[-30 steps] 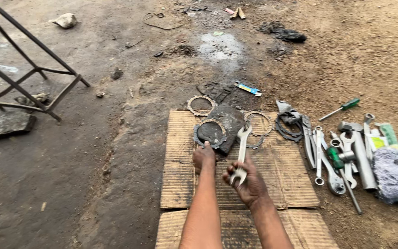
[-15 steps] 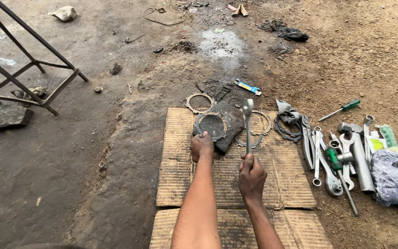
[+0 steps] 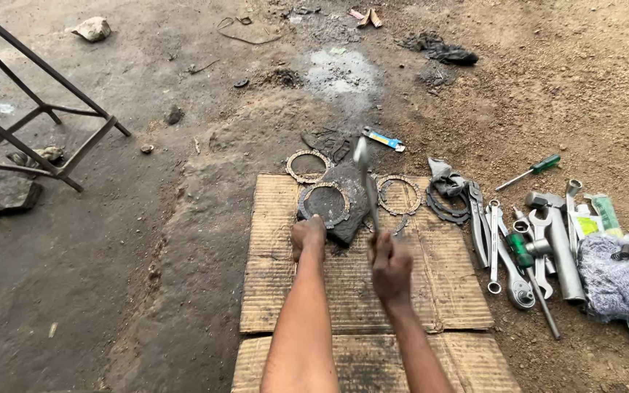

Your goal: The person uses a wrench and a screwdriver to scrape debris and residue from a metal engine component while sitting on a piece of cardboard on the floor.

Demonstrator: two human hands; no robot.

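The right hand (image 3: 391,268) is gripping a raised wrench (image 3: 367,185) while the left hand (image 3: 309,236) is pinning a toothed ring (image 3: 323,204) down, risking struck fingers.

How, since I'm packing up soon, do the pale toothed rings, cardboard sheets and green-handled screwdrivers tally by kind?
Pale toothed rings: 3
Cardboard sheets: 2
Green-handled screwdrivers: 2
Total: 7

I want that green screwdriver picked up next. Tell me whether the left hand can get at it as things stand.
Probably not easily. The left hand rests on the cardboard by the dark flat piece, while the green screwdriver lies far right, beyond the right hand gripping a raised wrench.
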